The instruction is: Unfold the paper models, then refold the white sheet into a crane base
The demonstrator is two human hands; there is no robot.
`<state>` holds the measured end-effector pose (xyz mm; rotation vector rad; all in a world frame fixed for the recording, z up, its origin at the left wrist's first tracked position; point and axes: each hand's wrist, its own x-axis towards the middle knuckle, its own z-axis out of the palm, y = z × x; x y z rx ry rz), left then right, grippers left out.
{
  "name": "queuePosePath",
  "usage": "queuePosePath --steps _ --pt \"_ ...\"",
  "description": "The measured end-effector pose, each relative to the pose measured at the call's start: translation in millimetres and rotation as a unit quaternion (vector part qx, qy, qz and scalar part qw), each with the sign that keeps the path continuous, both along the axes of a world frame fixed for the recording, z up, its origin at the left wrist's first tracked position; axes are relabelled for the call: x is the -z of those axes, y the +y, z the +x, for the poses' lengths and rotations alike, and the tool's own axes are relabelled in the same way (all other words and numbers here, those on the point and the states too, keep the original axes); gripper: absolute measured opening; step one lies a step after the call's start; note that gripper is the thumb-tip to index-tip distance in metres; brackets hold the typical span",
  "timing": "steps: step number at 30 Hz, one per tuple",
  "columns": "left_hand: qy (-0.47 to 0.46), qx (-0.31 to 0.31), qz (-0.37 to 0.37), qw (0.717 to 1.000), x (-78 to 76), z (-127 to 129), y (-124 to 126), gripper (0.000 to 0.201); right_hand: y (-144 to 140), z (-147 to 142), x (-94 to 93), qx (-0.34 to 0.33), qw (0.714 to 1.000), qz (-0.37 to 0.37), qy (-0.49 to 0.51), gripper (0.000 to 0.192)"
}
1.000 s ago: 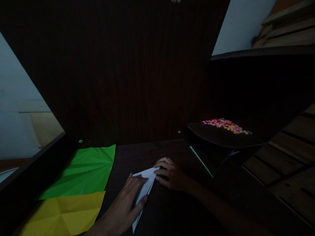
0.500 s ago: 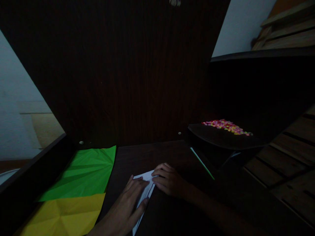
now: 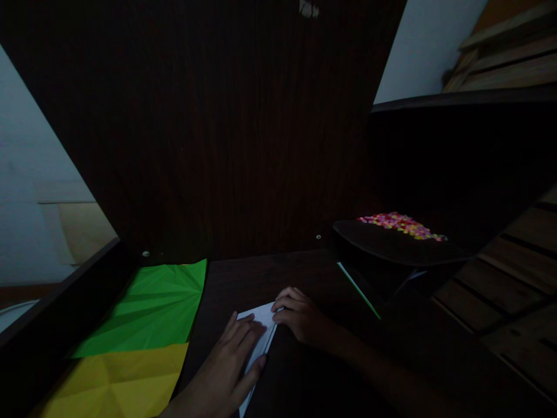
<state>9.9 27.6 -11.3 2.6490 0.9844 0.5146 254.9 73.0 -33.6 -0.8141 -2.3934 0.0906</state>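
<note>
Your left hand (image 3: 228, 363) lies flat, fingers spread and pressed down on a folded white paper (image 3: 260, 334), covering most of its near half. Your right hand (image 3: 302, 318) rests at the paper's far right corner, fingers curled loosely with the tips on the sheet, gripping nothing. The white paper sits on the dark wooden table (image 3: 261, 278), near its front middle, a narrow folded piece running from the right hand toward you under the left palm. To the left, a creased green sheet (image 3: 150, 307) lies flat on the table, and a creased yellow sheet (image 3: 117, 380) lies in front of it, the two meeting edge to edge. To the right, a dark raised tray (image 3: 391, 247) holds a scatter of small pink and yellow pieces (image 3: 400, 224). A thin green strip (image 3: 359, 289) runs along beneath it. A dark wooden panel (image 3: 226, 128) stands upright behind the table.
</note>
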Motion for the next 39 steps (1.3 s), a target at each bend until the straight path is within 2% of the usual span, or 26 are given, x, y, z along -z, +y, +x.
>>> queuePosePath --steps 5,14,20,27,36,39 --pt "0.032 -0.004 0.038 0.999 6.9 -2 -1 0.042 -2 3 -6.1 0.008 0.999 -0.028 0.019 0.014" --pt "0.05 0.005 0.072 0.996 7.8 0 0 0.047 3 3 4.7 0.106 0.993 -0.049 0.033 0.008" --pt "0.063 0.008 0.098 0.993 10.9 -1 2 0.053 4 2 5.5 0.13 0.987 -0.071 0.064 0.003" --pt "0.06 0.007 0.064 0.996 13.1 -2 1 0.056 3 2 1.7 0.136 0.984 -0.086 0.079 0.006" --pt "0.025 -0.028 0.015 0.999 17.4 -1 1 0.074 -4 3 -4.3 0.075 0.992 -0.078 0.059 0.023" --pt "0.019 -0.027 0.023 0.999 17.2 -3 1 0.069 -3 3 -4.4 0.069 0.993 -0.075 0.057 0.021"
